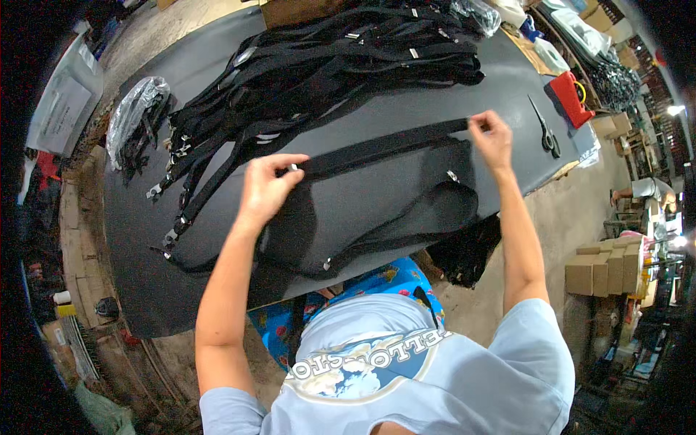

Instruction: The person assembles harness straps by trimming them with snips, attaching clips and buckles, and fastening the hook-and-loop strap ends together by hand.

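A black webbing strap (388, 148) is stretched taut above the dark table, slanting up toward the right. My left hand (270, 187) pinches its left end between thumb and fingers, with a small pale piece showing at the fingertips. At the other end, my right hand (494, 141) has thumb and forefinger pressed together on the strap. Below them a looser black strap (435, 210) curves across the tabletop toward the near edge, with small white tags on it. Beyond my hands lies a large heap of black straps (326, 65); several silver buckle ends (171, 237) stick out at its left.
The dark tabletop (156, 290) carries a clear plastic bag of black pieces (138, 119) at left and scissors (548, 138) at right. Beside the scissors sits a red container (570, 100). Cardboard boxes (605, 267) stand on the right floor; another person (650, 190) is farther off.
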